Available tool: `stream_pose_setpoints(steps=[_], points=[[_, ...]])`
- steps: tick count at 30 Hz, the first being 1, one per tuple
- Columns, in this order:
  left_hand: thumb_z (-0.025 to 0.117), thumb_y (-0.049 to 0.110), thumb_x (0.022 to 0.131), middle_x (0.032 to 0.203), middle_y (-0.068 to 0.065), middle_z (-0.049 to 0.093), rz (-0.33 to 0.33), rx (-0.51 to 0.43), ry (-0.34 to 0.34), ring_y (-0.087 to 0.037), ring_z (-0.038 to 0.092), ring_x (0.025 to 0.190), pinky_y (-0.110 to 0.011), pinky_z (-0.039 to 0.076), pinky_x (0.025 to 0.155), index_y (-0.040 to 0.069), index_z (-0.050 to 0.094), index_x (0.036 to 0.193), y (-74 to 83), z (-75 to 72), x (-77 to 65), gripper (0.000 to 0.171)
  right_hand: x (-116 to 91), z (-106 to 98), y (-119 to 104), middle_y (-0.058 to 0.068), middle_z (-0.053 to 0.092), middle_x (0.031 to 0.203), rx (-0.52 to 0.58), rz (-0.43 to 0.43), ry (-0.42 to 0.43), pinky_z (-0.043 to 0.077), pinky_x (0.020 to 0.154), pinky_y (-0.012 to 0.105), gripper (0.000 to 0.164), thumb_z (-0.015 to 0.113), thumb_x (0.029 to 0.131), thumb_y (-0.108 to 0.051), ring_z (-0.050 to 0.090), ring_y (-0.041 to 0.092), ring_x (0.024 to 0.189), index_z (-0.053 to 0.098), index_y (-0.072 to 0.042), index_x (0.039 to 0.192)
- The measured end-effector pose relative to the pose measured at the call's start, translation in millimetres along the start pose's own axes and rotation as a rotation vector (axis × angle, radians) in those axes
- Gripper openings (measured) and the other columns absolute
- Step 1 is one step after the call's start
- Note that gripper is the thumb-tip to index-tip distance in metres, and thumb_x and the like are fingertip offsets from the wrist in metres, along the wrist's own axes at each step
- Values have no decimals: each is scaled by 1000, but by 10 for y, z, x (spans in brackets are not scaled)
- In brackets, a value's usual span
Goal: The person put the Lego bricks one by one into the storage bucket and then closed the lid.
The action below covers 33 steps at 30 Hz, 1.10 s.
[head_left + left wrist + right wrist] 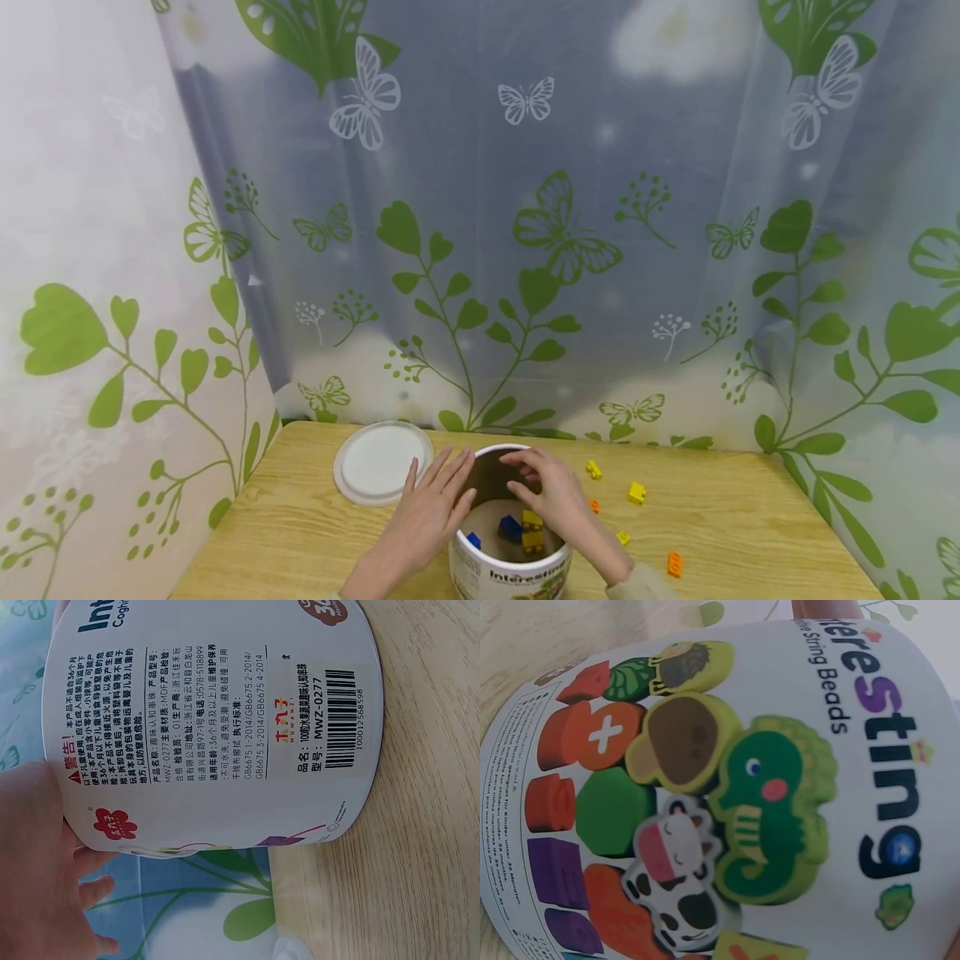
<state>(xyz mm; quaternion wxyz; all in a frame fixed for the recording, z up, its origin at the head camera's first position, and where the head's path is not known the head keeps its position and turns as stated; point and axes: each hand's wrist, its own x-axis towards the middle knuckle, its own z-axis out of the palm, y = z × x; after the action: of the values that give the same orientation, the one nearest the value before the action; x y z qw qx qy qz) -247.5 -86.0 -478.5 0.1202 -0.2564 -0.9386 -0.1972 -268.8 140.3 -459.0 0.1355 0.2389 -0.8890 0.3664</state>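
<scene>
A round white tub (517,567) with printed sides stands at the table's front. Inside lie a dark blue block (510,528), a smaller blue piece (474,541) and two yellow blocks (532,542). My left hand (431,508) reaches over the tub's left rim, its fingers extended. Over the right side of the opening is my right hand (558,496), fingers bent and thumb apart, nothing visible between them. Label text fills the tub wall (225,712) in the left wrist view, beside part of the left hand (37,862). Cartoon animals cover the tub (772,810) in the right wrist view.
A white round lid (384,461) lies at the back left of the wooden table (270,533). Several yellow and orange blocks are scattered right of the tub, among them a yellow block (637,492) and an orange block (675,564). A patterned curtain (480,250) hangs behind.
</scene>
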Motion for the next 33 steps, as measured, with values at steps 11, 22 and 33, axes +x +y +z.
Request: stream_pose_setpoints(steps=[11,22,33], points=[[38,41,110,162,-4,38,-9,0,8,-31,27,152,-69,17,117,12,40,157,5,-3,-4,55,-31,-238,13,9,70,109,101,40,106,60,83,41,26,75,90,-2,70,29,96,73,-8,115],[42,36,110,161,-6,40,2,-14,23,-32,28,152,-70,17,117,11,41,157,30,-10,-7,53,-202,-585,213,6,71,114,36,94,220,58,87,47,29,75,90,-3,69,29,100,73,-8,119],[35,42,110,161,-6,39,1,-5,22,-33,27,152,-70,17,117,11,41,157,18,0,-3,56,-474,-805,535,12,71,118,-14,171,252,60,85,43,30,74,91,-4,69,32,101,71,-4,121]])
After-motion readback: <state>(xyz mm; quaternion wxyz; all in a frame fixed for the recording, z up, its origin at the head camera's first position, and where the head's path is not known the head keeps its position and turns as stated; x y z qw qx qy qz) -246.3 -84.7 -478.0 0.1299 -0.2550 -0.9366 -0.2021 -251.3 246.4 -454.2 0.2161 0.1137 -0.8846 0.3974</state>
